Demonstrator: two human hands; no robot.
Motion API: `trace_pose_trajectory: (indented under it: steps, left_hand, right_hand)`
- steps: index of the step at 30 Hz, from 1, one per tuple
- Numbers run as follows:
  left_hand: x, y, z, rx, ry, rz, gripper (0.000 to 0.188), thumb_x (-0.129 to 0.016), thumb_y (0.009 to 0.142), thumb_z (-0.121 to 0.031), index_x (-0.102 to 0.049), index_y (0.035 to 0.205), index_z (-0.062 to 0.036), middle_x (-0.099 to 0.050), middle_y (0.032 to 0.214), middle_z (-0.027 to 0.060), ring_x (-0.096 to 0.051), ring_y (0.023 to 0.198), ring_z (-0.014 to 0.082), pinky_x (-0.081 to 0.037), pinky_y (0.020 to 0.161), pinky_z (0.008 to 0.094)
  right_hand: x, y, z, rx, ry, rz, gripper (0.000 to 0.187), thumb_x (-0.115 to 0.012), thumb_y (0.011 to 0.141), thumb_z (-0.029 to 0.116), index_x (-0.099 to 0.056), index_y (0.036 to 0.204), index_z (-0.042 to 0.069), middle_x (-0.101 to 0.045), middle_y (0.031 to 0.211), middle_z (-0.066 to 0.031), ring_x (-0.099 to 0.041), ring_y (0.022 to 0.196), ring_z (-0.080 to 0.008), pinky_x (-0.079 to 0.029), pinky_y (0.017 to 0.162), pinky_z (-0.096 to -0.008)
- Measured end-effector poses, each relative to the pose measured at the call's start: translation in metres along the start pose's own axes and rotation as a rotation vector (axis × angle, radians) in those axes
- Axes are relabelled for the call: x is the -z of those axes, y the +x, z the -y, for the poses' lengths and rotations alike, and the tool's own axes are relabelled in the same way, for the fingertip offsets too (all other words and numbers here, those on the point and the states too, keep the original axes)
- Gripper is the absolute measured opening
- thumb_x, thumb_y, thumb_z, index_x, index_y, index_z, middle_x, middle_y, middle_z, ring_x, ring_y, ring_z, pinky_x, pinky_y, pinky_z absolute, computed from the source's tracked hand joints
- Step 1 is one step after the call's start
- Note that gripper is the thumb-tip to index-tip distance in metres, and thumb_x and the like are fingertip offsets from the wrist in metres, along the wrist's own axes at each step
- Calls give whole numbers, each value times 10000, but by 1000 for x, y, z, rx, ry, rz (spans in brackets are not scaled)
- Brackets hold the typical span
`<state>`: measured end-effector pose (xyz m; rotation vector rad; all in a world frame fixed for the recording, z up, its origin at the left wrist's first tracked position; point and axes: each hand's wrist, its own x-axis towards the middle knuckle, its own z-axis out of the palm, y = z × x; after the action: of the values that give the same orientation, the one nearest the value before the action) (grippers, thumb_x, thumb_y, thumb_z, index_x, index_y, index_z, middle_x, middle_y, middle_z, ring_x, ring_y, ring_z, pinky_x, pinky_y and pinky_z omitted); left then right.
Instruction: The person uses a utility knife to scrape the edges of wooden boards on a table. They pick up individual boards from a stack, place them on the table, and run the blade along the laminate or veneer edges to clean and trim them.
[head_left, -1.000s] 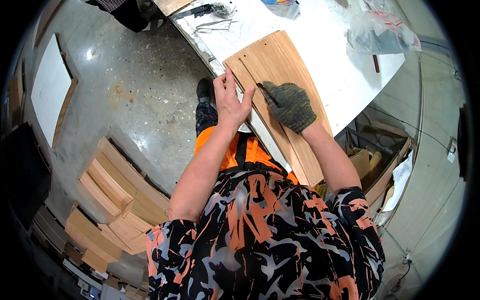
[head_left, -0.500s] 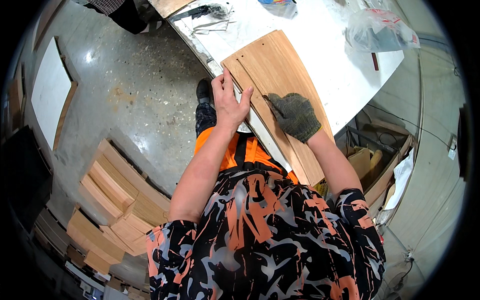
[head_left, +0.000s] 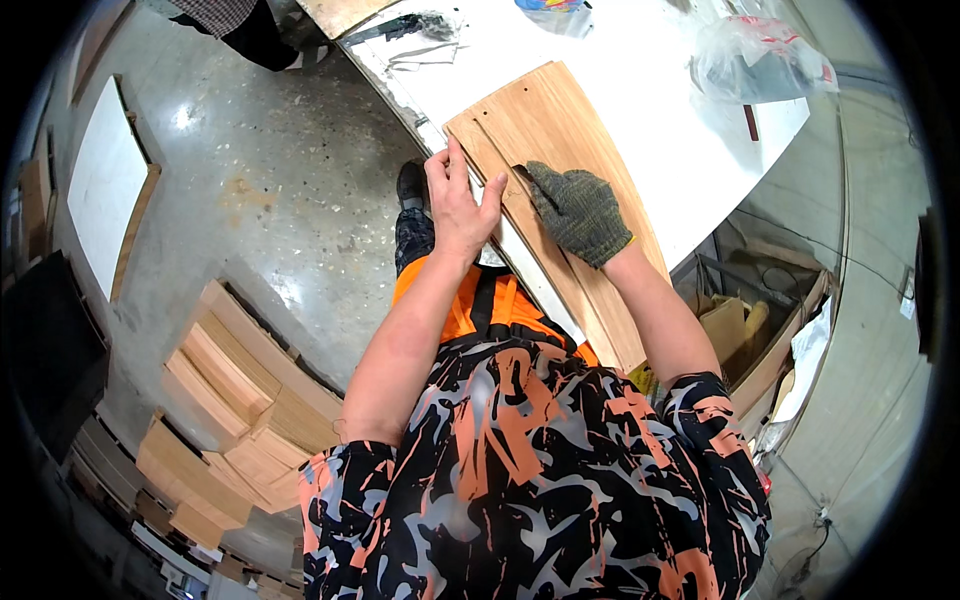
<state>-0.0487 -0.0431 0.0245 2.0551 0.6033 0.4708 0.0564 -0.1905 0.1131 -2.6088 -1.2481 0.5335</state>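
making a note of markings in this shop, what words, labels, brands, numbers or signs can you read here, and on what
Nothing reads clearly enough to quote.
Clear plastic bag: red print, crumpled and too blurred to read.
Blue packet: coloured print, cut off by the picture edge, unreadable.
Shirt: bold orange shapes, no word I can make out.
Wooden board: no lettering visible.

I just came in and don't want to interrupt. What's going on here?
A person is at a white table where a wooden board lies. Their bare left hand rests along the board's left edge, fingers apart. Their gloved right hand is over the board, seemingly pinching a small dark piece, too small to identify, beside a long groove or seam.
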Motion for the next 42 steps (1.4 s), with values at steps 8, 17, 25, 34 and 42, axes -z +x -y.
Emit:
trace_pose_trajectory:
  steps: [8, 17, 25, 34, 42]
  left_hand:
    - [0, 0, 1, -36, 37, -18, 842, -760, 867, -253, -321, 1486, 112, -429, 1217, 186, -505, 1064, 293, -484, 888, 354]
    - [2, 0, -4, 39, -38, 21, 847, -773, 840, -231, -331, 1465, 131, -431, 1222, 221, -491, 1096, 340, -452, 950, 390]
    - [0, 0, -2, 24, -31, 7, 844, -772, 836, -224, -334, 1467, 126, -434, 1231, 227, -496, 1095, 351, -452, 961, 394]
    - [-1, -1, 3, 5, -15, -4, 852, -767, 847, -243, -322, 1476, 123, -424, 1241, 217, -488, 1118, 343, -450, 973, 389]
    - [-1, 1, 1, 16, -30, 16, 844, -755, 857, -252, -321, 1469, 134, -425, 1249, 225, -480, 1132, 358, -431, 996, 402]
  right_hand:
    - [1, 7, 3, 108, -13, -79, 350, -601, 895, 166, -635, 1229, 68, -683, 732, -162, -665, 664, -335, -531, 591, -444]
    - [3, 9, 6, 32, -69, 13, 362, -621, 902, 198, -637, 1247, 92, -662, 727, -149, -642, 683, -334, -512, 624, -455]
    - [-2, -5, 3, 39, -142, 79, 332, -632, 871, 180, -641, 1179, 57, -652, 701, -159, -647, 666, -331, -515, 601, -449]
    - [2, -60, -5, 10, -106, 158, 332, -623, 875, 185, -650, 1176, 48, -655, 711, -155, -644, 676, -327, -517, 600, -444]
    - [2, -46, -9, -9, 18, 63, 331, -614, 915, 218, -662, 1215, 85, -669, 768, -159, -634, 707, -333, -505, 626, -452]
